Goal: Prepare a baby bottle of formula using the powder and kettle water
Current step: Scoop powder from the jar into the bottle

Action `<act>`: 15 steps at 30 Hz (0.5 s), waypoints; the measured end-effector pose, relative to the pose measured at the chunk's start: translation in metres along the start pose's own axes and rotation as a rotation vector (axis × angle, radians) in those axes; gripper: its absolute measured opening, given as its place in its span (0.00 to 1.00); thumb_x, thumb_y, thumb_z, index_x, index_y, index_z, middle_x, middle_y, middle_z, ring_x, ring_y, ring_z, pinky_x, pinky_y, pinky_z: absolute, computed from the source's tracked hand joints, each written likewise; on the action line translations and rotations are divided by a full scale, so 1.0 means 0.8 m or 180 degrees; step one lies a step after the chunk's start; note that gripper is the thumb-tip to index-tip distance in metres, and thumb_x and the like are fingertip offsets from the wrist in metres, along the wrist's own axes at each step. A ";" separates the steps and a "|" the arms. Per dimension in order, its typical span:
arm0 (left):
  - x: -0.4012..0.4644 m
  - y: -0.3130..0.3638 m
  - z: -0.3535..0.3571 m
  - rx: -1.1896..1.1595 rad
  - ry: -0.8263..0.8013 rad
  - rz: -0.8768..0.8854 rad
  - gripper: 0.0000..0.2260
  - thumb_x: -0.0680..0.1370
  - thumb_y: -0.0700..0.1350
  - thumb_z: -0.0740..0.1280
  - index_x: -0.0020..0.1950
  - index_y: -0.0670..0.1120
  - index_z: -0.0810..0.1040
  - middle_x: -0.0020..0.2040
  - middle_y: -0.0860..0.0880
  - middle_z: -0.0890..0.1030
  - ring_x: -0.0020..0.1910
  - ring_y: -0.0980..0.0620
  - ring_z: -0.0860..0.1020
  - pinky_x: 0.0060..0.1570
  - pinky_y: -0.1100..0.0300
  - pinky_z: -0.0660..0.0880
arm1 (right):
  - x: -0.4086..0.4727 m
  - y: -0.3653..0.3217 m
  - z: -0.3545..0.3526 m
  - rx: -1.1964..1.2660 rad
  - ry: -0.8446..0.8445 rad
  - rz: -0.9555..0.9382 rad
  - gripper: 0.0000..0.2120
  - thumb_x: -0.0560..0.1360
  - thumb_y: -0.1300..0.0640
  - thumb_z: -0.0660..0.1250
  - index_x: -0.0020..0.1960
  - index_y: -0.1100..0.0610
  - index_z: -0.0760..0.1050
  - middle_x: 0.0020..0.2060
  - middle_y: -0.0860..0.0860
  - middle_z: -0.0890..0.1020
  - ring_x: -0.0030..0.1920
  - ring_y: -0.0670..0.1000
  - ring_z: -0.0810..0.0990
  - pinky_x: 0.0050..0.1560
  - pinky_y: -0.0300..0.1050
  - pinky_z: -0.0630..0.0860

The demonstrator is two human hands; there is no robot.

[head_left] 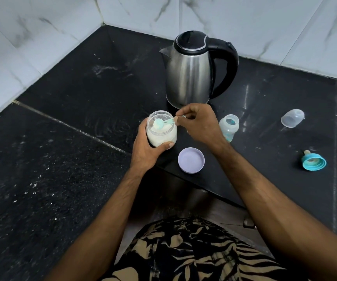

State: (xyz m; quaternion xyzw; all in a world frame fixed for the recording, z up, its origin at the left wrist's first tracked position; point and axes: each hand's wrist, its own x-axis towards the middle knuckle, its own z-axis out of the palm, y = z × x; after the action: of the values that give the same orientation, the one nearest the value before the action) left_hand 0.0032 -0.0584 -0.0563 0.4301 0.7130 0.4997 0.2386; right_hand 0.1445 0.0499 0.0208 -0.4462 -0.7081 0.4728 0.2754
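Note:
My left hand [146,148] grips a clear jar [161,131] of white formula powder, open at the top, just above the black counter. My right hand [199,123] pinches the handle of a small teal scoop [162,123], whose bowl sits in the jar's mouth, heaped with powder. To the right of that hand stands the open baby bottle [228,127], clear with teal print and uncapped. Behind both hands stands the steel kettle [192,72] with a black lid and handle.
The jar's lilac lid [191,160] lies upside down near the counter's front edge. Further right lie the clear bottle cap [292,118] and the teal ring with its teat [313,160]. Marble-tiled walls close the corner behind the black counter [72,94].

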 end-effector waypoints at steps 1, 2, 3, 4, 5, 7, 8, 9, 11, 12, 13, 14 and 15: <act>0.000 0.000 0.000 0.0019 -0.0005 0.0003 0.40 0.64 0.48 0.80 0.72 0.53 0.66 0.65 0.59 0.75 0.62 0.70 0.72 0.58 0.75 0.68 | 0.000 0.001 -0.001 0.0069 0.0011 0.0026 0.07 0.71 0.61 0.74 0.38 0.50 0.80 0.31 0.46 0.83 0.24 0.39 0.74 0.33 0.37 0.72; 0.000 0.000 0.000 0.0038 -0.0008 0.0005 0.40 0.64 0.49 0.80 0.72 0.53 0.66 0.65 0.59 0.75 0.62 0.70 0.72 0.58 0.75 0.68 | 0.000 0.002 -0.001 0.0123 0.0016 0.0047 0.07 0.71 0.61 0.74 0.39 0.50 0.80 0.32 0.48 0.84 0.24 0.39 0.74 0.34 0.38 0.72; 0.000 0.001 0.000 0.0054 -0.0008 0.0008 0.40 0.64 0.49 0.80 0.72 0.52 0.66 0.66 0.58 0.75 0.62 0.70 0.72 0.58 0.75 0.68 | -0.001 0.002 -0.002 0.0163 0.0017 0.0069 0.06 0.71 0.60 0.74 0.39 0.51 0.80 0.34 0.50 0.85 0.24 0.39 0.74 0.34 0.38 0.72; 0.000 0.001 0.000 0.0062 -0.0006 0.0016 0.40 0.64 0.48 0.80 0.72 0.52 0.66 0.66 0.58 0.75 0.62 0.70 0.72 0.59 0.75 0.68 | -0.001 0.003 -0.003 0.0200 0.0015 0.0090 0.06 0.72 0.60 0.74 0.39 0.50 0.80 0.35 0.51 0.85 0.25 0.39 0.74 0.33 0.38 0.72; 0.000 0.001 0.000 0.0065 -0.0006 0.0024 0.40 0.64 0.48 0.81 0.72 0.52 0.66 0.66 0.58 0.75 0.62 0.70 0.72 0.59 0.75 0.68 | -0.001 0.003 -0.004 0.0238 0.0013 0.0112 0.06 0.72 0.60 0.74 0.40 0.51 0.80 0.36 0.52 0.85 0.25 0.39 0.74 0.33 0.38 0.71; 0.000 0.002 -0.001 0.0073 -0.0012 0.0019 0.39 0.64 0.47 0.81 0.71 0.54 0.66 0.66 0.58 0.75 0.61 0.71 0.71 0.59 0.75 0.67 | -0.002 0.003 -0.005 0.0322 0.0020 0.0168 0.05 0.72 0.61 0.73 0.40 0.52 0.81 0.37 0.55 0.85 0.24 0.40 0.73 0.30 0.38 0.71; 0.000 0.002 -0.001 0.0078 -0.0022 0.0012 0.39 0.64 0.47 0.81 0.71 0.54 0.66 0.66 0.58 0.75 0.62 0.71 0.71 0.59 0.75 0.68 | -0.002 0.004 -0.006 0.0356 0.0029 0.0188 0.04 0.72 0.61 0.73 0.41 0.54 0.81 0.37 0.56 0.85 0.24 0.40 0.73 0.29 0.39 0.71; 0.001 0.001 -0.001 0.0080 -0.0038 0.0001 0.40 0.64 0.47 0.81 0.72 0.53 0.66 0.66 0.58 0.75 0.62 0.71 0.71 0.59 0.74 0.68 | -0.003 0.004 -0.006 0.0380 0.0039 0.0191 0.03 0.72 0.61 0.73 0.41 0.55 0.81 0.37 0.56 0.85 0.24 0.40 0.73 0.29 0.39 0.71; 0.002 0.001 -0.002 0.0065 -0.0088 -0.0040 0.40 0.64 0.47 0.81 0.73 0.52 0.66 0.67 0.58 0.75 0.63 0.69 0.72 0.59 0.74 0.68 | -0.004 0.004 -0.007 0.0432 0.0060 0.0200 0.02 0.72 0.62 0.73 0.42 0.56 0.82 0.36 0.56 0.85 0.25 0.42 0.74 0.29 0.40 0.71; 0.002 0.002 -0.003 0.0051 -0.0120 -0.0060 0.41 0.64 0.48 0.81 0.73 0.52 0.66 0.67 0.58 0.74 0.63 0.68 0.72 0.60 0.73 0.68 | -0.005 0.004 -0.008 0.0481 0.0074 0.0221 0.03 0.72 0.62 0.73 0.41 0.56 0.81 0.36 0.57 0.85 0.25 0.44 0.74 0.28 0.40 0.71; 0.003 0.003 -0.004 0.0034 -0.0154 -0.0075 0.41 0.64 0.48 0.81 0.73 0.52 0.66 0.67 0.59 0.74 0.64 0.67 0.72 0.60 0.72 0.68 | -0.006 0.003 -0.009 0.0526 0.0089 0.0239 0.04 0.72 0.62 0.72 0.40 0.55 0.81 0.36 0.57 0.85 0.25 0.45 0.73 0.28 0.40 0.71; 0.003 0.004 -0.004 0.0018 -0.0189 -0.0084 0.41 0.64 0.49 0.81 0.72 0.53 0.66 0.67 0.59 0.74 0.64 0.66 0.72 0.62 0.70 0.69 | -0.007 0.003 -0.011 0.0547 0.0106 0.0245 0.04 0.72 0.62 0.72 0.40 0.55 0.81 0.36 0.58 0.85 0.26 0.46 0.73 0.27 0.40 0.71; 0.004 0.005 -0.005 0.0003 -0.0228 -0.0086 0.41 0.63 0.50 0.81 0.72 0.53 0.65 0.67 0.59 0.74 0.65 0.65 0.72 0.64 0.67 0.70 | -0.008 0.002 -0.014 0.0554 0.0121 0.0241 0.05 0.73 0.62 0.72 0.40 0.55 0.81 0.36 0.58 0.85 0.26 0.47 0.74 0.27 0.40 0.71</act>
State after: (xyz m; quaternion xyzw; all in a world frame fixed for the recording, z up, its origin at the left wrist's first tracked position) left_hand 0.0000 -0.0574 -0.0510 0.4382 0.7100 0.4803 0.2705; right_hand 0.1570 0.0489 0.0242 -0.4559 -0.6417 0.5340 0.3085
